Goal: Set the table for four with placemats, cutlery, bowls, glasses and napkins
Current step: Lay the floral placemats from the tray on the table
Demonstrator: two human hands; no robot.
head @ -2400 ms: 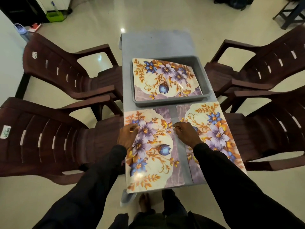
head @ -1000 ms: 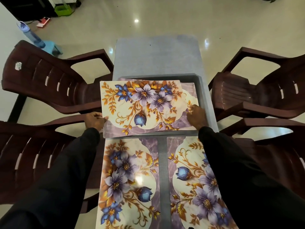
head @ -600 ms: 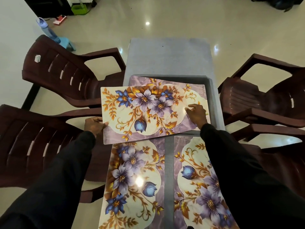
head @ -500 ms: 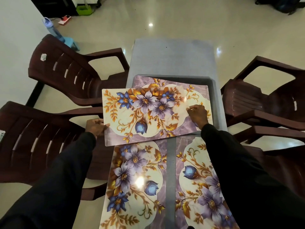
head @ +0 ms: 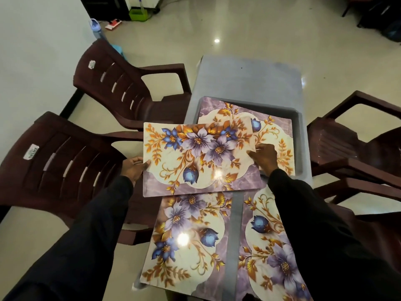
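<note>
Third placemat [head: 199, 157]: now lifted clear of tray [head: 300, 148] toward 9 o'clock; left hand [head: 133, 170] pinches one edge, right hand [head: 263, 158] apparently the opposite. Fourth placemat [head: 275, 135] uncovered; two places remain.

This is a home dining area: a grey table [head: 249, 79] ringed by 4 maroon plastic armchairs [head: 121, 88], floral placemats [head: 195, 153] on it, a glossy cream floor [head: 238, 25], a water bottle [head: 96, 27] by the white wall [head: 32, 51].
</note>
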